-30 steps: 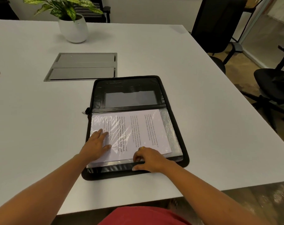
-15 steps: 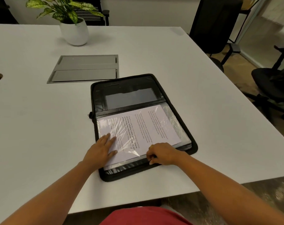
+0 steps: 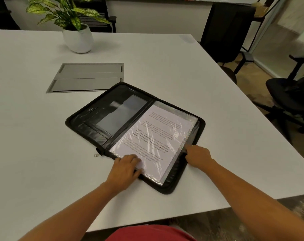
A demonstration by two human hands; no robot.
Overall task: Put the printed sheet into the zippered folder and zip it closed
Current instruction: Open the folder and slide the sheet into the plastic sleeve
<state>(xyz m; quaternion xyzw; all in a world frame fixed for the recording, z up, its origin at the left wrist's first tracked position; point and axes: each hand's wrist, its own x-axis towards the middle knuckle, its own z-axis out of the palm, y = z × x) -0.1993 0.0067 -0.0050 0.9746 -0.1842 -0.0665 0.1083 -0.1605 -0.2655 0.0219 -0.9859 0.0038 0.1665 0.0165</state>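
Observation:
The black zippered folder point(image 3: 88, 126) lies open on the white table, turned at a slant. The printed sheet point(image 3: 153, 134) rests in a clear plastic sleeve on the folder's right half. My left hand point(image 3: 125, 166) lies flat on the sheet's near corner, fingers together. My right hand point(image 3: 198, 155) grips the folder's right edge beside the sleeve. The zipper pull point(image 3: 97, 155) sticks out at the near end of the spine.
A potted plant in a white pot point(image 3: 78, 39) stands at the back of the white table point(image 3: 165, 66). A grey cable hatch point(image 3: 88, 77) is set into the table behind the folder. Black office chairs point(image 3: 290, 96) stand to the right, off the table's edge.
The folder has been rotated counter-clockwise, so its spine now runs diagonally. My right hand shifted from the near edge to the right edge. My left hand stayed pressed on the sheet.

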